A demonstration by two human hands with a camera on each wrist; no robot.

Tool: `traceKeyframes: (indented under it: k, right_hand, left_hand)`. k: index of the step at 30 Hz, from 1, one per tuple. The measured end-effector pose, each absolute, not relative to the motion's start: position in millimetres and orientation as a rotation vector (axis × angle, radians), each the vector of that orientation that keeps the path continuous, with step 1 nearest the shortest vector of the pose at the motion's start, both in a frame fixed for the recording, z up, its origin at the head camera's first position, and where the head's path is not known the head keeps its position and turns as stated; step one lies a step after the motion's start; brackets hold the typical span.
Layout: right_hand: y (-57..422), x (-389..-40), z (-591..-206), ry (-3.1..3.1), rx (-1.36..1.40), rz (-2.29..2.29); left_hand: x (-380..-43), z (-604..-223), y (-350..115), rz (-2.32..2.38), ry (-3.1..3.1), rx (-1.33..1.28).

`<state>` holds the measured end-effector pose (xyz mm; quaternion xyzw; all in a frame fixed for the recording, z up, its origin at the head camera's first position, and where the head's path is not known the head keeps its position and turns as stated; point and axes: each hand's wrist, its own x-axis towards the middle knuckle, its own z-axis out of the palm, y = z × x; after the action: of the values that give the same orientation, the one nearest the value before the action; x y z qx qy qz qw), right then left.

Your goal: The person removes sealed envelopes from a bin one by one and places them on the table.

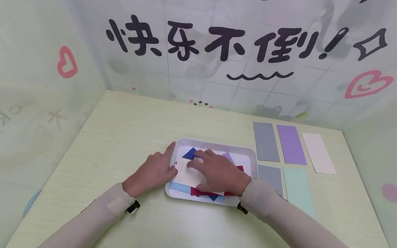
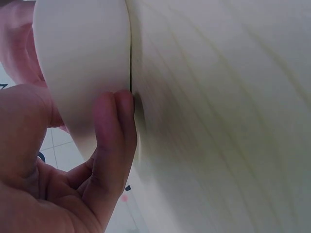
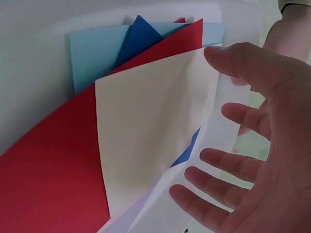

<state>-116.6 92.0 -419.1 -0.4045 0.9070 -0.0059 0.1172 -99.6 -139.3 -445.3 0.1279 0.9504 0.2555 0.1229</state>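
Note:
A white tray (image 1: 218,144) holds a loose pile of coloured cards. Topmost lies a cream card (image 3: 146,126), over a red card (image 3: 53,165), a light blue card (image 3: 97,53) and a dark blue card (image 3: 141,39); a lilac card (image 1: 228,156) peeks out behind. My left hand (image 1: 154,173) holds the tray's left side, its fingers against the outer wall and its thumb at the rim. Above the pile my right hand (image 1: 219,172) has its fingers spread, the thumb at the cream card's edge. Whether the other fingers touch the cards is hard to tell.
Right of the tray lie a grey card (image 1: 266,142), a purple card (image 1: 291,145) and a pale pink card (image 1: 318,153) in a row. Nearer me are another grey card (image 1: 269,176) and a mint card (image 1: 298,190), partly behind my right forearm. Printed curtains surround the table.

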Motion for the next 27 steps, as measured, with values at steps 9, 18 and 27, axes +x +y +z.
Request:
traceKeyframes:
  k: [9,18,27]
  right_hand:
    - [85.6,-117.0,-428.3,2.611,-1.175,0.015]
    - [82.8,-117.1,-427.9,2.608,-1.118,0.029]
    - [86.3,-118.0,-427.3,2.633,-1.136,0.027]
  left_hand:
    - [-99.3,-446.9,-140.6,0.768,2.782,0.395]
    - [-99.8,-448.4,-140.3,0.757,2.794,0.399]
    - [-99.6,-449.3,-140.8,0.767,2.799,0.405]
